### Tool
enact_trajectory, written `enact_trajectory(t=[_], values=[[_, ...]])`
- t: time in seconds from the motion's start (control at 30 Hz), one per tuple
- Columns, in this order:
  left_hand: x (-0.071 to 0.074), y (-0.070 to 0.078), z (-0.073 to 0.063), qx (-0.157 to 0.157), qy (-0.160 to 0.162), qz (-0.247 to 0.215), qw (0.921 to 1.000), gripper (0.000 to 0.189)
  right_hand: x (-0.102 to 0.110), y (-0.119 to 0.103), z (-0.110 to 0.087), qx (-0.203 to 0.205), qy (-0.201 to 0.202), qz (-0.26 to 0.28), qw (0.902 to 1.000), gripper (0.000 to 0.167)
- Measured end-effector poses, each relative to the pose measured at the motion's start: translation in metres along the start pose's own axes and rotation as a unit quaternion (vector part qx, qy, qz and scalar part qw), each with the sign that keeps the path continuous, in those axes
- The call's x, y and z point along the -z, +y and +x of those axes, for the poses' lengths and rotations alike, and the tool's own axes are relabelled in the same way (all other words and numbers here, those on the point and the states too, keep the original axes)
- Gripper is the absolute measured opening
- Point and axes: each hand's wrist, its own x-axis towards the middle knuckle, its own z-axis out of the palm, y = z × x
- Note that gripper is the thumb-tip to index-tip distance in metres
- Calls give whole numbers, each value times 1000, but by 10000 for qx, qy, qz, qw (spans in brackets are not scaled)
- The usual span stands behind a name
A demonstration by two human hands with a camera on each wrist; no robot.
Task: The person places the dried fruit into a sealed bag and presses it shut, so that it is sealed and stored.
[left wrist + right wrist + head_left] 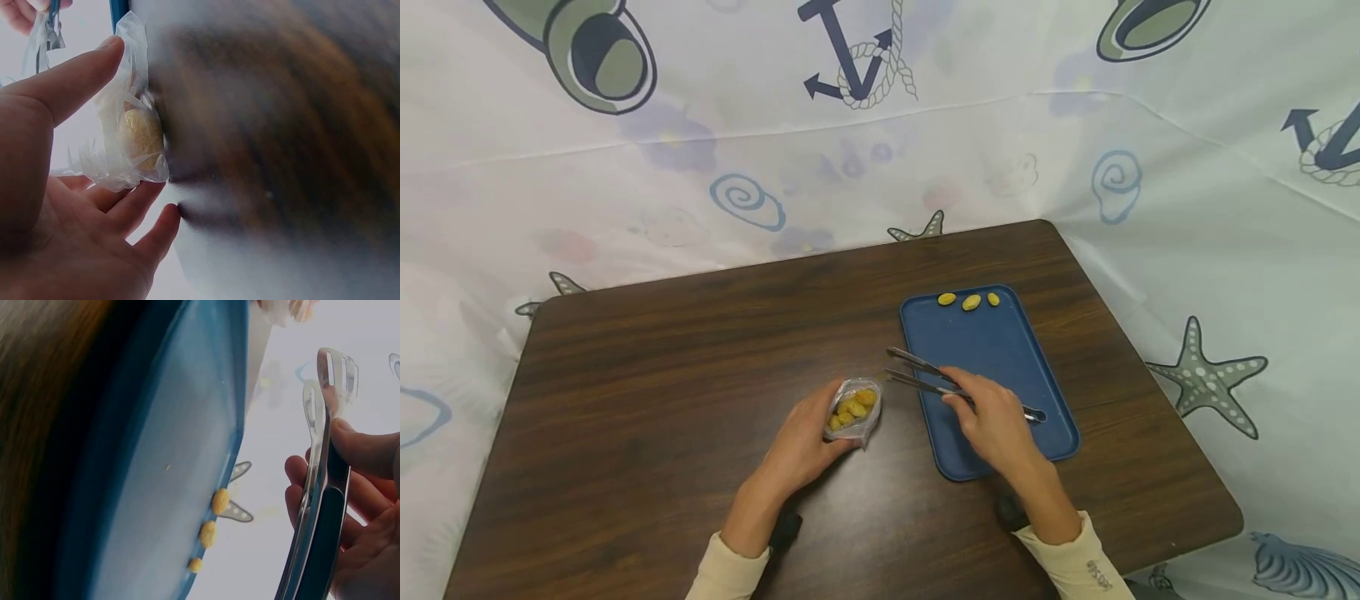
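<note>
My left hand holds a small clear plastic bag upright on the table, thumb on the near side and fingers round the far side. Inside its open mouth lie several yellow oval pieces; their exact kind is unclear. Over the blue tray, my right hand grips metal tongs between thumb and fingers. Their slotted tips are spread apart, pointing left towards the bag, with nothing between them. Three similar yellow pieces sit in a row along the tray's far edge.
The dark wooden table extends to the left of the bag, and the tray stands towards its right side. A white curtain with sea prints hangs behind and to the right. A tiny crumb lies on the tray.
</note>
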Motion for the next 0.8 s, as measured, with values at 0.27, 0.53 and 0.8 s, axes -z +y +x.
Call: enact_trajectory(t=[0.27, 0.53, 0.8], values=[[-1, 0, 1, 61, -88, -42, 9999, 95, 4, 8, 4, -234, 179, -259, 9992, 41], [0, -1, -2, -9, 79, -6, 10000, 94, 7, 14, 11, -475, 242, -391, 9978, 41], [-4, -2, -1, -16, 83, -19, 10000, 94, 9, 21, 16, -624, 213, -534, 9964, 42]])
